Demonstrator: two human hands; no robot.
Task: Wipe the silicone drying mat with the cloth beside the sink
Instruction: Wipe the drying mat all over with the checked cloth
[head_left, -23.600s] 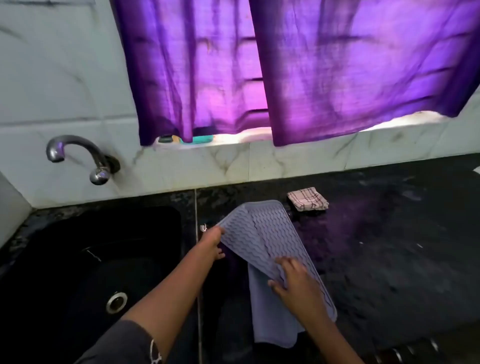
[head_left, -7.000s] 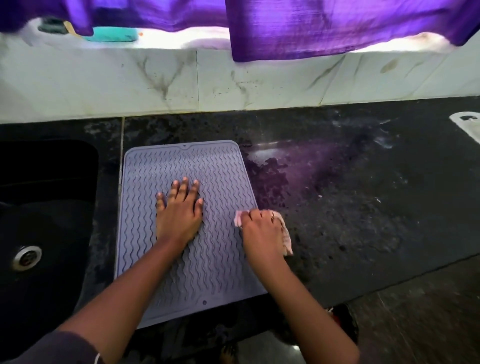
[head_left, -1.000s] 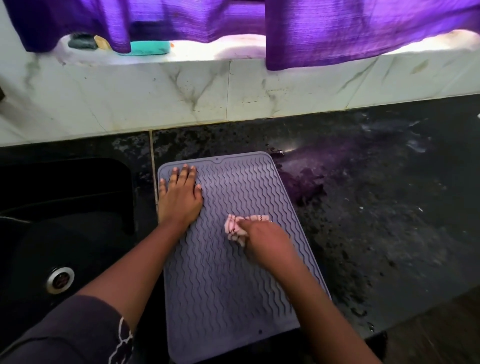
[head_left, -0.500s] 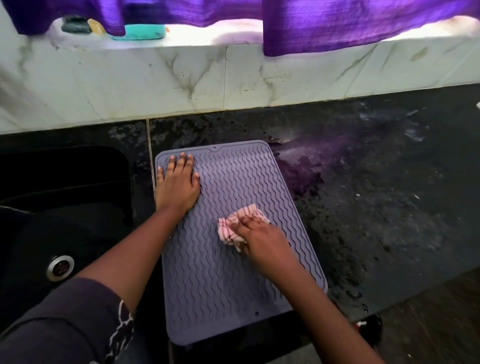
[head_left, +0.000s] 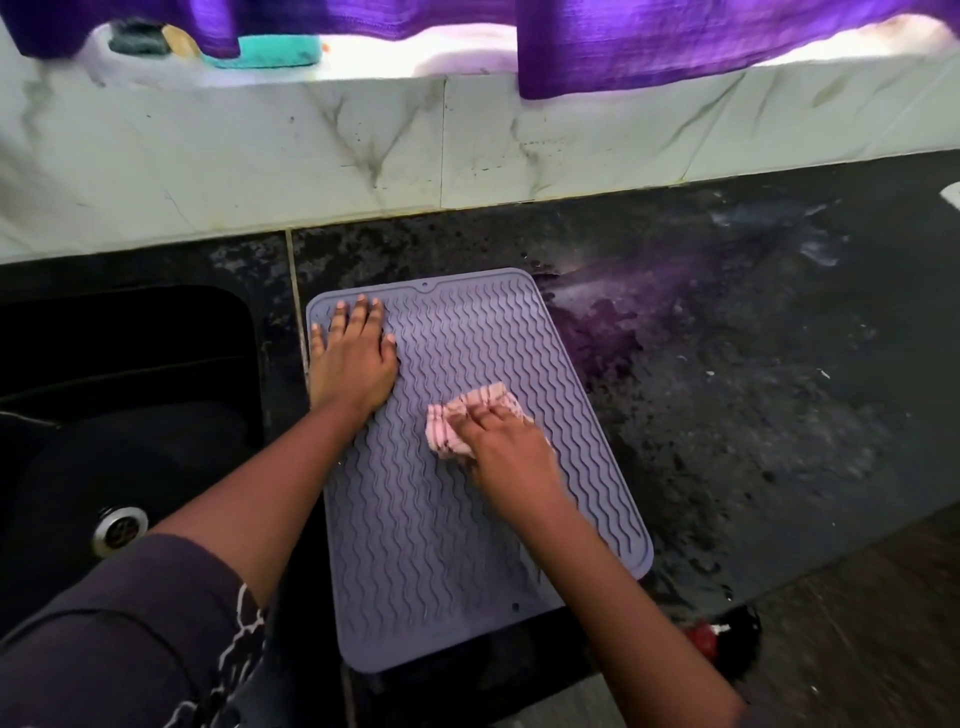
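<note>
Midway, by appearance. Grey-lilac rectangular silicone drying mat with wavy ribs (head_left: 426, 545) lies flat on the black speckled stone table (head_left: 753, 415), with the black sink (head_left: 130, 364) just to its left. Left hand (head_left: 353, 364): fingers released and straight, pressing the mat's far-left corner to steady it. Right hand (head_left: 511, 460): fingers curled over and grasping the bunched pink checked cloth (head_left: 467, 413), which touches the mat's centre. Wiping is judged in progress. The mat's near half and far-right corner probably remain, though blur leaves wiped and unwiped ribs indistinguishable. The table right of the mat looks wet.
</note>
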